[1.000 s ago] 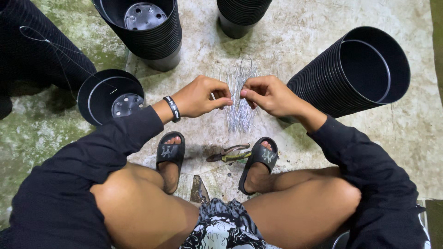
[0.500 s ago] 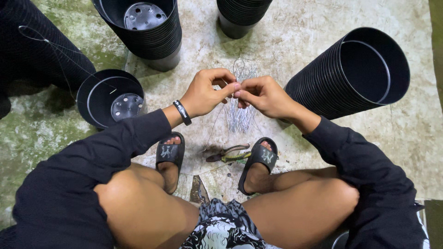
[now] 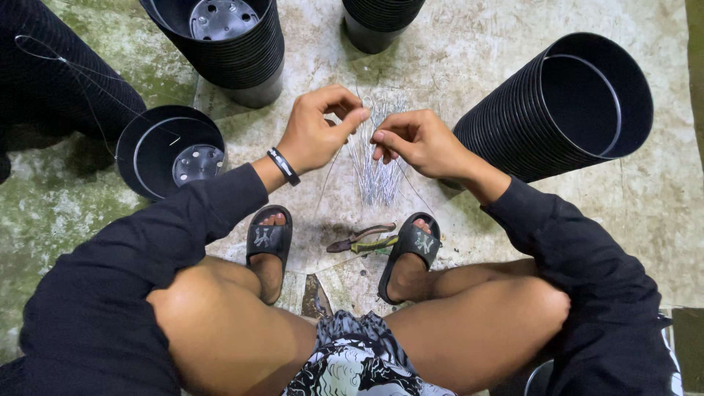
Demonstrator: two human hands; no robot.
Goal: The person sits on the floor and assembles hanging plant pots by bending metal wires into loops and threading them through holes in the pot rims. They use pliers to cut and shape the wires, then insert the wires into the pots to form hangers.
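My left hand [image 3: 320, 130] and my right hand [image 3: 412, 141] meet over a bundle of thin silver wires [image 3: 375, 170] lying on the concrete floor. Each hand pinches a thin wire between thumb and forefinger, the fingertips almost touching. A black band sits on my left wrist. Pliers [image 3: 364, 239] lie on the ground between my two sandalled feet, below the hands.
A single black plastic pot [image 3: 170, 150] stands at the left with a wire hanger rising from it. Stacks of black pots stand at top left [image 3: 233, 44] and top centre [image 3: 380, 22]; a long stack lies on its side at right [image 3: 565, 110]. Another dark stack fills the far left.
Both hands have lifted slightly and drawn together over the wire bundle, the fingers now pinching a wire between them.
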